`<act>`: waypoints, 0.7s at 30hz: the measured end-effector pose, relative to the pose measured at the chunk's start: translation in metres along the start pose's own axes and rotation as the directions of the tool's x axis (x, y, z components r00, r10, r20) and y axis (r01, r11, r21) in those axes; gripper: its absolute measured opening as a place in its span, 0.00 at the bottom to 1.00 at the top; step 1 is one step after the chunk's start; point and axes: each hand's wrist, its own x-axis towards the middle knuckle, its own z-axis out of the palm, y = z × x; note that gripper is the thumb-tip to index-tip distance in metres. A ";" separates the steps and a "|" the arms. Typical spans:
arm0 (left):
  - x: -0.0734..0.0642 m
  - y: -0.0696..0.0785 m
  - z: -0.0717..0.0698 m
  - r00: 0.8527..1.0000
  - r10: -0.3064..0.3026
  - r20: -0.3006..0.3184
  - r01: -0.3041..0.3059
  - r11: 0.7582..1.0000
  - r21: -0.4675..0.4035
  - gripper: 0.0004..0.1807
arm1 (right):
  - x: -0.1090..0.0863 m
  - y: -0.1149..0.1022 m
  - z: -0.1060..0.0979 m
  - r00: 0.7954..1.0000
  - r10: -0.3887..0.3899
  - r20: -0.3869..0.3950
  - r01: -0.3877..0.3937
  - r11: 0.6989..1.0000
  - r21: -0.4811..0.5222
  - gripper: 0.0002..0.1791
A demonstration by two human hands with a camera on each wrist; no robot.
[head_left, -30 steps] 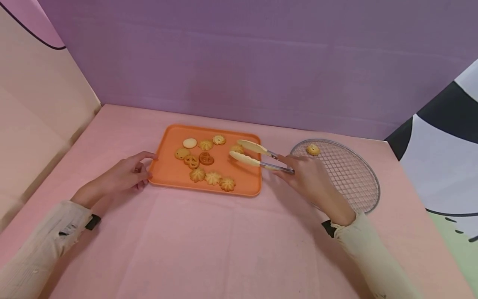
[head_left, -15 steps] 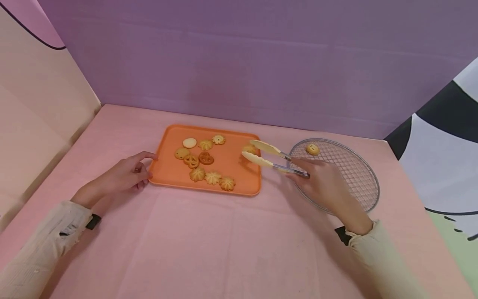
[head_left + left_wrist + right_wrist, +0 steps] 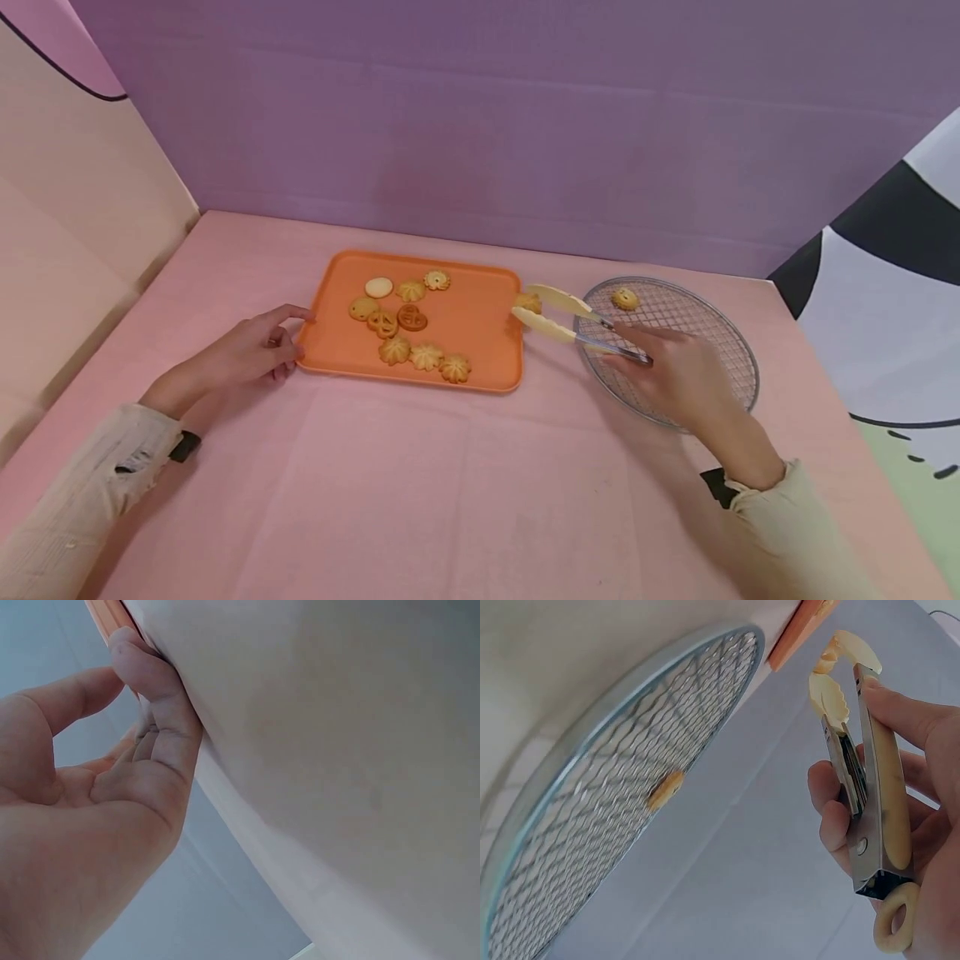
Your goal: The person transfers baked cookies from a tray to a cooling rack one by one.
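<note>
My right hand grips a pair of metal tongs with cream-coloured tips. Between the tips sits a golden ridged cookie, over the right edge of an orange tray. In the right wrist view, thumb and fingers wrap the tongs' handle. My left hand touches the tray's left edge with index finger and thumb, its other fingers loosely curled. Several cookies lie on the tray, among them a brown pretzel-shaped one, a pale round one and ridged ones.
Right of the tray lies a round wire rack, partly beneath my right hand and the tongs. One scalloped cookie rests near its far side. A pink cloth covers the table, and a purple wall stands behind.
My right hand, with the tongs and the ridged cookie, has moved right from above the tray to its right edge. The left hand has stayed at the tray's left edge.
</note>
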 end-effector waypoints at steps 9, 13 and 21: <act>0.001 -0.001 0.000 1.000 0.006 -0.007 -0.006 1.000 -0.001 0.28 | -0.014 0.012 -0.009 0.999 0.049 -0.010 -0.049 0.999 -0.011 0.39; 0.001 0.000 0.001 1.000 0.004 -0.010 -0.004 1.000 -0.011 0.28 | -0.020 0.018 -0.013 0.997 0.081 0.013 -0.081 0.997 -0.012 0.27; 0.000 0.000 0.001 1.000 0.003 -0.010 -0.003 1.000 -0.010 0.28 | -0.029 0.036 -0.017 0.992 0.122 0.029 -0.119 0.989 -0.091 0.25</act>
